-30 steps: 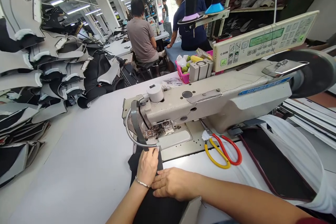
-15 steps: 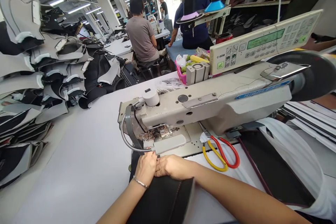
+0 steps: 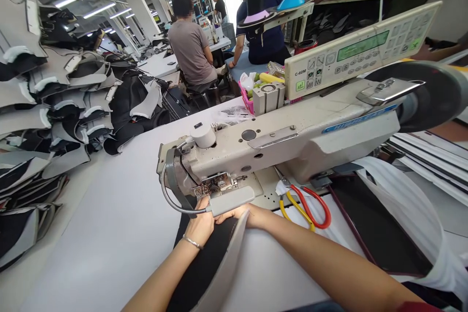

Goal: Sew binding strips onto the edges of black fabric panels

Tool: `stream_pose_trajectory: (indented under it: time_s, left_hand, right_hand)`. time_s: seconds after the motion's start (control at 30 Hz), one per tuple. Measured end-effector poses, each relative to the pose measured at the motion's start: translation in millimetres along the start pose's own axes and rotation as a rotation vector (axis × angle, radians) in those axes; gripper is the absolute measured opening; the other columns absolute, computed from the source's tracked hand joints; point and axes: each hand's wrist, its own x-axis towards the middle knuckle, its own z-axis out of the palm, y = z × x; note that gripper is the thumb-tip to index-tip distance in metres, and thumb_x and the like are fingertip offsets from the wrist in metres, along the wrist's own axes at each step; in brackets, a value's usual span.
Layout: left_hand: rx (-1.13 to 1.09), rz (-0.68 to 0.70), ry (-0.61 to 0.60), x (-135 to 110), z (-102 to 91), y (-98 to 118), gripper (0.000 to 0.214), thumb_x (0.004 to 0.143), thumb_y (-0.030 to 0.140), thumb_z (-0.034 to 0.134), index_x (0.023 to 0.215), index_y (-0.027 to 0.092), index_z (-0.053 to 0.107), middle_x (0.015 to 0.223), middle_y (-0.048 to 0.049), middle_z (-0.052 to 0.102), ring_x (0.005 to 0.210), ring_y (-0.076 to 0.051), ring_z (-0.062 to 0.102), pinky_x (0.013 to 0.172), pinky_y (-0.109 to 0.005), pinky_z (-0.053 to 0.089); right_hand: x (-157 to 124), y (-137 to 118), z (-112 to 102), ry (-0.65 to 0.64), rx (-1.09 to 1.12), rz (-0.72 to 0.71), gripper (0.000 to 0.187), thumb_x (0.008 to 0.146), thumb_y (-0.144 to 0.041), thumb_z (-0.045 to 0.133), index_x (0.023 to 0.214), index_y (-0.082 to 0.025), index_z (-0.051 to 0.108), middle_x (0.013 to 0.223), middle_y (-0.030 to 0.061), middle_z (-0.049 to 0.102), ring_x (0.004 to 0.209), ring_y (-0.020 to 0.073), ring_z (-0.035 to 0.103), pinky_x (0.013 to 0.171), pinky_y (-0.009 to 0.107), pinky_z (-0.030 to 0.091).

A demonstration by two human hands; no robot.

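A black fabric piece (image 3: 204,268) with a grey underside lies on the white table in front of the sewing machine (image 3: 278,144). Its near edge curls up. My left hand (image 3: 201,224), a bracelet on its wrist, presses on the fabric just below the needle area and the machine's small lamp (image 3: 230,201). My right hand (image 3: 252,215) rests on the fabric beside it, partly hidden behind the curled edge, so its fingers hardly show.
Scissors (image 3: 305,202) with red and yellow handles lie right of the needle plate. Stacks of grey and black cut pieces (image 3: 54,107) fill the table's left side. A control panel (image 3: 360,51) sits atop the machine. A pink basket (image 3: 252,92) stands behind. Other people work at tables beyond.
Both hands have slid the fabric forward toward the needle. The fabric's near edge has lifted and curled, now hiding part of my right hand.
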Motion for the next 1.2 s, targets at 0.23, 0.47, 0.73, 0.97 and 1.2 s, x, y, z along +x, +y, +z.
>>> stream_pose_trajectory:
  time_s: [0.23,0.47,0.73,0.97,1.2]
  left_hand:
    - [-0.141,0.058,-0.007,8,-12.8,-5,0.030,0.077,0.010,0.031,0.074,0.016,0.060,0.082,-0.0078,0.061,0.080,-0.018,0.055,0.071,-0.032,0.049]
    - [-0.266,0.041,-0.011,8,-20.9,-18,0.030,0.080,0.015,0.038,0.061,0.022,0.059,0.060,0.0009,0.055,0.066,-0.013,0.054,0.060,-0.026,0.048]
    - [-0.078,0.139,-0.034,12,-8.4,-18,0.036,0.079,0.008,0.033,0.060,0.023,0.059,0.067,-0.0005,0.060,0.064,-0.013,0.054,0.061,-0.025,0.047]
    - [-0.028,0.056,-0.025,14,1.6,-20,0.025,0.074,0.007,0.038,0.062,0.020,0.056,0.062,-0.0020,0.059,0.061,-0.014,0.054,0.056,-0.024,0.046]
    - [0.035,0.112,-0.005,9,5.2,-15,0.025,0.075,0.007,0.037,0.064,0.019,0.056,0.070,-0.0046,0.061,0.069,-0.017,0.056,0.067,-0.028,0.048]
  right_hand:
    - [-8,-14,-25,0.001,-0.035,0.018,0.036,0.061,-0.023,0.069,0.096,-0.015,0.064,0.099,0.0062,0.063,0.099,0.0225,0.054,0.092,0.034,0.038]
    - [-18,-34,-49,-0.376,0.132,0.086,0.026,0.063,-0.020,0.064,0.088,-0.012,0.066,0.093,0.0034,0.065,0.093,0.0188,0.057,0.084,0.025,0.043]
    - [-17,-17,-34,-0.234,-0.034,-0.120,0.017,0.071,-0.004,0.049,0.070,-0.008,0.066,0.090,0.0105,0.065,0.092,0.0176,0.058,0.085,0.028,0.044]
    - [-21,-31,-27,-0.109,-0.320,-0.089,0.029,0.061,0.002,0.053,0.081,-0.014,0.066,0.099,0.0047,0.064,0.093,0.0159,0.058,0.083,0.024,0.044]
    - [-13,-25,-5,-0.112,-0.462,-0.210,0.024,0.069,-0.002,0.051,0.083,-0.014,0.067,0.102,0.0050,0.063,0.104,0.0162,0.053,0.087,0.025,0.041]
